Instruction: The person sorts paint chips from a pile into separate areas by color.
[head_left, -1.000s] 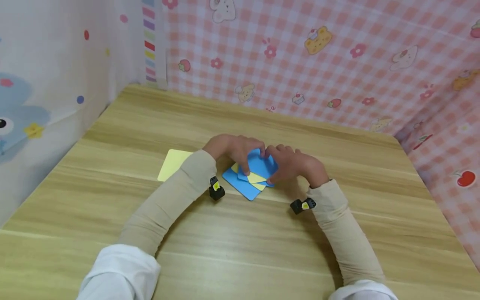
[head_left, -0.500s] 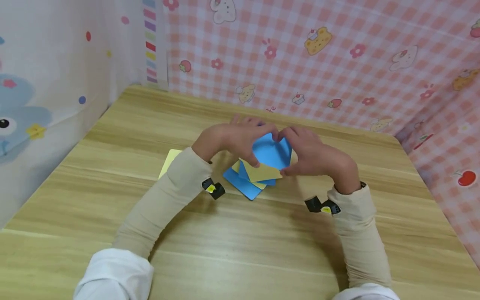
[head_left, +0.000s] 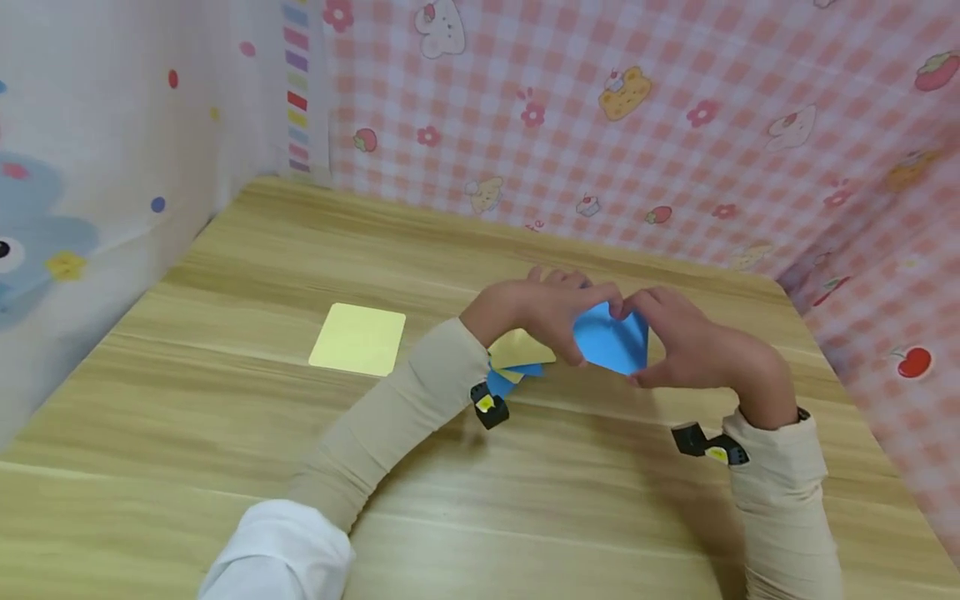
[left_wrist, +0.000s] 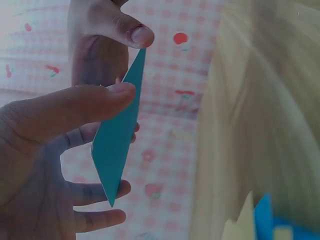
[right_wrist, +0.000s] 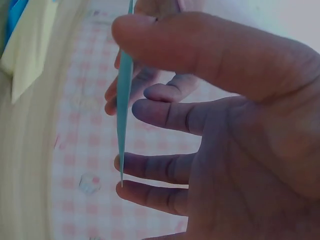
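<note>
A blue square card is held up off the table between my two hands. In the head view my left hand pinches its left side between thumb and fingers. My right hand pinches the opposite side in the same way. Both wrist views show the card nearly edge-on, with thumbs on one face and fingers at the other. Just left of it lies a loose pile of yellow and blue cards, topped by a yellow card; my left wrist partly covers the pile.
A single yellow card lies flat on the wooden table, left of the pile. A pink checked cloth hangs behind the table and along its right side. A white printed cloth hangs at the left.
Both hands have lifted the blue card from the pile and carried it right. A yellow card shows on top of the pile, and the separate yellow card at left is fully uncovered.
</note>
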